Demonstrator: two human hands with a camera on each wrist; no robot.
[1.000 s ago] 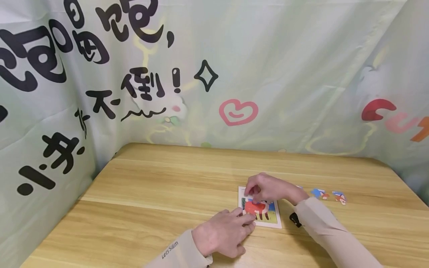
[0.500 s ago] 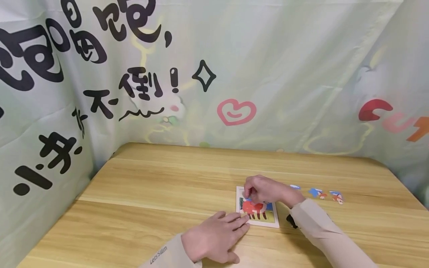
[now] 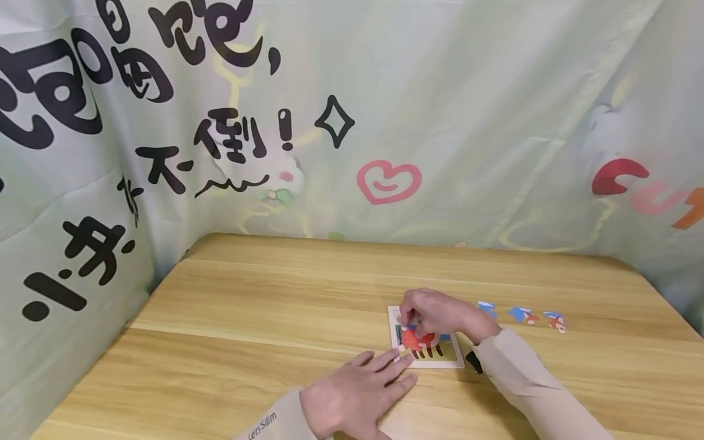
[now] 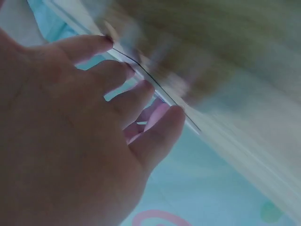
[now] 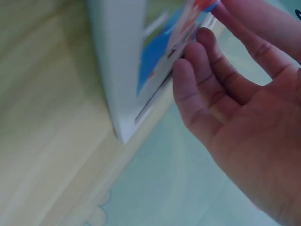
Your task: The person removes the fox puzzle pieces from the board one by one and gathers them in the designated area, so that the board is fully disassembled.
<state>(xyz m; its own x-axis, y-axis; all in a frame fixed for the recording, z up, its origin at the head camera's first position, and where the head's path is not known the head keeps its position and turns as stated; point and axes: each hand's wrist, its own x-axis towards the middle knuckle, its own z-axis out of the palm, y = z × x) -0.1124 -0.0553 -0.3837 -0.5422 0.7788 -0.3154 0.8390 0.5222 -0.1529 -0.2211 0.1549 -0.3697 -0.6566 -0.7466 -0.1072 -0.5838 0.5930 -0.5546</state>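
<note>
A small jigsaw puzzle board [image 3: 437, 365] with a white border lies on the table, its picture showing a red-bodied animal with striped legs. My left hand [image 3: 357, 391] is spread flat at the board's lower left corner, fingertips on the border. In the left wrist view its straight fingers [image 4: 162, 134] reach along the board's thin edge. Over the upper left part of the picture, my right hand [image 3: 437, 313] pinches a jigsaw piece, mostly hidden by the fingers. The right wrist view shows a red and blue bit [image 5: 207, 5] at the fingertips, above the board's white border [image 5: 110, 61].
Loose jigsaw pieces lie right of the board: a blue and white one [image 3: 486, 308], one with orange [image 3: 524, 315] and another [image 3: 555, 321] farther right. A small black object [image 3: 473, 362] sits beside the right sleeve. A printed curtain [image 3: 462, 122] surrounds the wooden table [image 3: 264, 299].
My right hand has shifted slightly over the board's upper left, its fingers more tightly bunched. The left hand has slid back a little toward the board's lower edge, and the board has turned slightly.
</note>
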